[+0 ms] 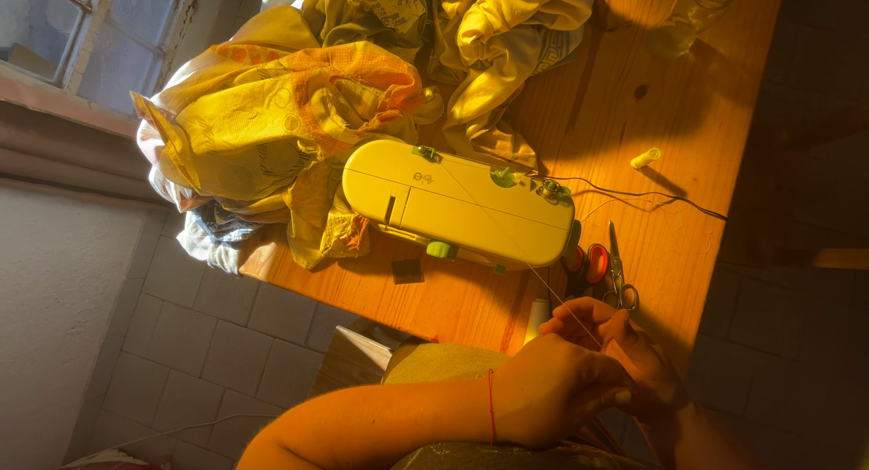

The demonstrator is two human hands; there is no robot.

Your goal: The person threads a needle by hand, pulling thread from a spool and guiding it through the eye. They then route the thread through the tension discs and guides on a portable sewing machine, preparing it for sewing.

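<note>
Left hand (552, 389) curled near the table (688, 117) edge, grip pressed together, pinching a thin thread (557, 298). Right hand (625, 343) just beside and touching it, grip likewise closed on the same thread. Thread running taut up to the white sewing machine (462, 203). Small scissors (615, 271) lying just beyond the hands; heaped fabric (299, 99) behind the machine.
</note>
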